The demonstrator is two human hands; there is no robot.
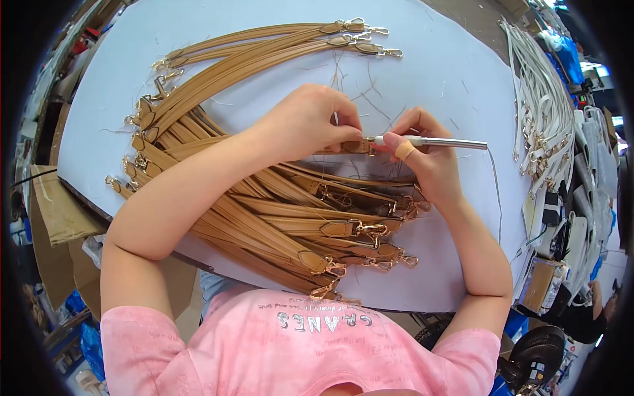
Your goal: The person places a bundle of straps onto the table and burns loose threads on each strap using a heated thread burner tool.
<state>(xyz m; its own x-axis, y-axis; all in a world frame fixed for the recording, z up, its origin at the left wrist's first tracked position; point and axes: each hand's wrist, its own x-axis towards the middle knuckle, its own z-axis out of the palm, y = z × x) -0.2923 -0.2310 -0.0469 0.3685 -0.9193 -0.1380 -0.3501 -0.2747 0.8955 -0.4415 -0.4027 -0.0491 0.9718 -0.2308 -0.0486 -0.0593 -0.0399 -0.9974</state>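
Note:
Near the middle of the table, my left hand (317, 122) pinches the end of a tan strap (356, 146) beside its metal fitting. My right hand (428, 155), with a tan bandage on one finger, grips a pen-like tool (456, 142) with a white front part, a metal shaft and a thin cord at its rear. The tool's tip touches or nearly touches the strap's end; the exact contact is too small to tell. Below both hands lies a large pile of tan straps (264, 218) with metal clasps.
More tan straps (244, 56) with clasps lie across the white table (456, 79), among loose thread scraps. White straps (538, 99) hang over the right side. A cardboard box (543, 284) stands at lower right, and part of another person (591, 320) shows at far right.

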